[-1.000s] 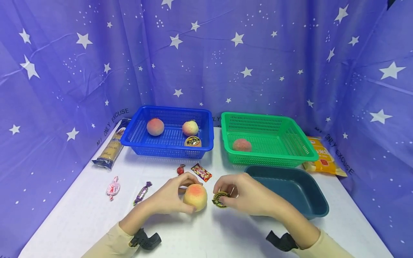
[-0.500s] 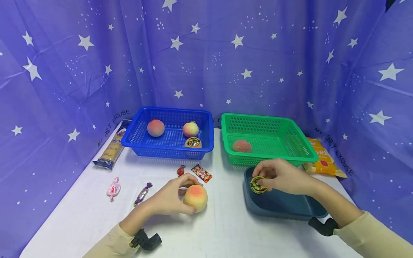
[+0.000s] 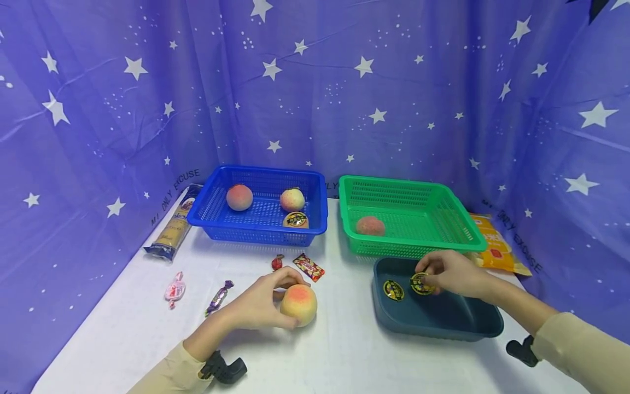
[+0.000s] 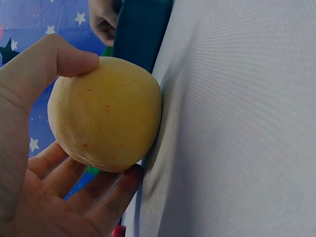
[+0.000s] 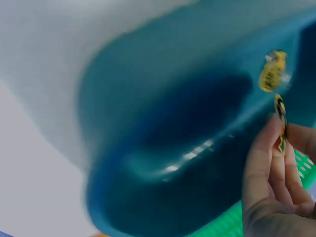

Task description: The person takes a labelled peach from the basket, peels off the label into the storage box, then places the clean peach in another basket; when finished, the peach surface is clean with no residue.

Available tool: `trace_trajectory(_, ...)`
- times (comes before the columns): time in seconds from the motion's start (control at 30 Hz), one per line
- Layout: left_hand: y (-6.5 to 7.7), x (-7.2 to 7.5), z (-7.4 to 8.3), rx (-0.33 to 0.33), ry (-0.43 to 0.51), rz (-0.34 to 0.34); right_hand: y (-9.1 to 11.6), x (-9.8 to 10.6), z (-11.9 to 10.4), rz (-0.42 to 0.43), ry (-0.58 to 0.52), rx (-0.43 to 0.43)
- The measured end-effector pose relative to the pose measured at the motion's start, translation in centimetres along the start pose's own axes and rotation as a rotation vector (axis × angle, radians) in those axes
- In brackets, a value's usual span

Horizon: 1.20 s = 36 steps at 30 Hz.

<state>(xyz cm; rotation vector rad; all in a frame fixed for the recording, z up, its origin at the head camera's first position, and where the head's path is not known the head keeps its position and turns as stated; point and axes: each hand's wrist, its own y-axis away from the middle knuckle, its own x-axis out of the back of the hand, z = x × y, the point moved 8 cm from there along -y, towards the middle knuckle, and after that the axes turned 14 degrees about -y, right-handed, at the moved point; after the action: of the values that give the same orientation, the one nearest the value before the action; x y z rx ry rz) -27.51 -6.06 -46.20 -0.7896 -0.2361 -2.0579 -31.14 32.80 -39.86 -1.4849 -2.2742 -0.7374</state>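
My left hand [image 3: 259, 302] holds a yellow peach with a red blush [image 3: 298, 305] on the white table. In the left wrist view the thumb lies on one side of the peach [image 4: 106, 116], the fingers on the other. My right hand [image 3: 455, 273] is over the dark teal basin [image 3: 433, 330] and pinches a thin round black-and-gold sticker [image 3: 421, 283] between thumb and fingers. The right wrist view shows this pinched sticker [image 5: 280, 121] nearly edge-on. A second similar sticker [image 3: 394, 290] lies inside the basin toward its left end.
Behind stand a blue basket [image 3: 256, 234] with several peaches, one bearing a similar sticker [image 3: 296, 220], and a green basket [image 3: 418, 183] with a reddish peach [image 3: 370, 226]. Wrapped candies [image 3: 219, 297] lie around the left hand. A pasta pack [image 3: 173, 227] and a yellow packet [image 3: 494, 249] flank the baskets.
My right hand has moved right from beside the peach to over the basin, still pinching a sticker. A second sticker now shows inside the basin. The left hand stays on the peach.
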Motion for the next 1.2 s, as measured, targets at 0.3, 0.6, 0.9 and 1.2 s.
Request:
trace_trajectory(0.3,-0.1,-0.2,-0.1,-0.013,0.012,0.002,0.0,-0.2,2.6,-0.022,-0.109,-0.116)
trace_trajectory(0.6,0.0,-0.1,0.0,0.000,0.014,0.007,0.3,-0.4,2.2,-0.019,-0.057,-0.101)
trace_trajectory(0.9,0.0,0.0,0.1,-0.001,0.022,0.010,1.2,0.0,1.1,-0.017,0.108,-0.053)
trace_trajectory(1.2,-0.1,-0.1,0.0,0.001,0.020,0.011,2.9,1.6,-1.1,-0.012,0.115,0.107)
